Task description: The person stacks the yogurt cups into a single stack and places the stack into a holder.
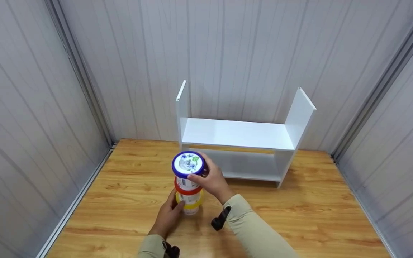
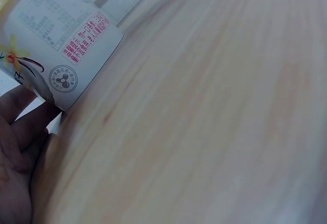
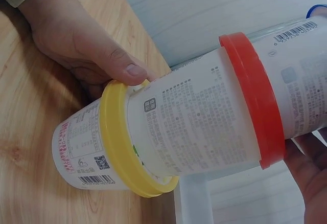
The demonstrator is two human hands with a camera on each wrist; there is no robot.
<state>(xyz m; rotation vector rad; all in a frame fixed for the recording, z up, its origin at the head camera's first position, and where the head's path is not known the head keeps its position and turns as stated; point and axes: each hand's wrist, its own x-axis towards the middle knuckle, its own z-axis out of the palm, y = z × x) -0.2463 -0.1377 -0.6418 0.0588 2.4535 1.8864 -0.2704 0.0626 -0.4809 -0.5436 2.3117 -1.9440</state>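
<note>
Three white paper tubs with coloured lids form one stack on the wooden table. At the bottom is the yellow-lidded tub (image 3: 87, 147), showing printed text and a barcode. On its lid stands the red-lidded tub (image 3: 194, 116), its base slightly off centre. The blue-lidded tub (image 1: 188, 164) tops the stack. My left hand (image 1: 169, 214) holds the yellow-lidded tub from the left, its thumb at the yellow rim in the right wrist view. With thumb and fingers round its right side, my right hand (image 1: 212, 179) grips the blue-lidded tub near its lid; part of those fingers is hidden.
A white two-tier shelf (image 1: 238, 134) with upright side panels stands behind and to the right of the stack, near the back wall. Wood-grained table (image 1: 127, 200) surrounds the stack. Pale panelled walls (image 1: 221, 61) enclose the table at the back and both sides.
</note>
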